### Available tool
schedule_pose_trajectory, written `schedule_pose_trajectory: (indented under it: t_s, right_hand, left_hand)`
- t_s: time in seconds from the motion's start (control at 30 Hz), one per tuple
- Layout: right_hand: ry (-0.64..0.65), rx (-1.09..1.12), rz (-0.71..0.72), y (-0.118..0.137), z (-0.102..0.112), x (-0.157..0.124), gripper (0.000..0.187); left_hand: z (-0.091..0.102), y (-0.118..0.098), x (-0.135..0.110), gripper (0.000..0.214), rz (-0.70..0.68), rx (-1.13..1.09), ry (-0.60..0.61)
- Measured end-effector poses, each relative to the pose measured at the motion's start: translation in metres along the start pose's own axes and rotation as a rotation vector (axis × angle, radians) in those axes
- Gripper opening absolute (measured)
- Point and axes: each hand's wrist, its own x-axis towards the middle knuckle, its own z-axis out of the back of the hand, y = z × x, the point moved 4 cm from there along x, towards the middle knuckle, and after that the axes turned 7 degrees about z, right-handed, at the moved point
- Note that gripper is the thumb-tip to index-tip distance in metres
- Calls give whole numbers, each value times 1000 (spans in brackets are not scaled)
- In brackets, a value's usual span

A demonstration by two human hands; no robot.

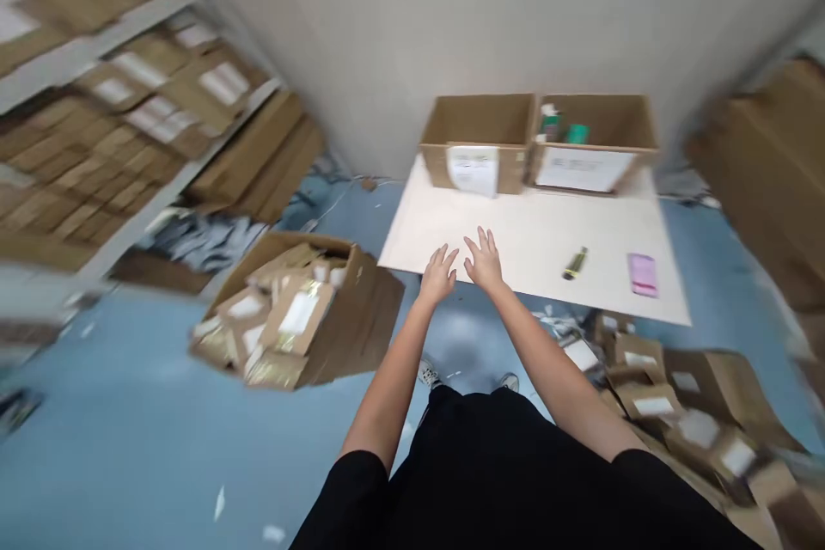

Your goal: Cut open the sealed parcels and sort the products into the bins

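My left hand [439, 274] is at the front edge of the white table [534, 228], fingers stretched out and holding nothing. Beside it, my right hand [485, 260] reaches over the same edge with its fingers spread, also holding nothing. Whether either palm touches the tabletop I cannot tell. To the right lie a yellow and black box cutter [575, 263] and a pink rectangular item [643, 275]. At the back of the table stand two open cardboard boxes: the left box [440, 165] bears a white paper label, and the right box [628, 168] has green and white items inside.
A large carton [357, 305] full of labelled packages stands on the blue floor at left. Shelves [155, 198] stacked with cardboard boxes line the left side. More cartons [650, 400] lie heaped at lower right, and brown cardboard [766, 172] stands along the right.
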Motion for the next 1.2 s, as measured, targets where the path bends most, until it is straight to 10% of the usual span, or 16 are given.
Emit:
schedule_pose_trajectory:
  t_s: [0.3, 0.57, 0.9, 1.2]
  right_hand:
    - [388, 142, 471, 294, -222, 69, 74]
    - [660, 69, 507, 407, -358, 99, 97]
    - [856, -67, 470, 412, -428, 147, 143]
    - [526, -22, 299, 384, -347, 154, 106]
  left_hand:
    - [128, 292, -193, 73, 689, -39, -148]
    - [156, 449, -285, 101, 1217, 52, -151]
    - [144, 486, -285, 81, 1322, -9, -126]
    - [187, 448, -236, 78, 1137, -78, -347]
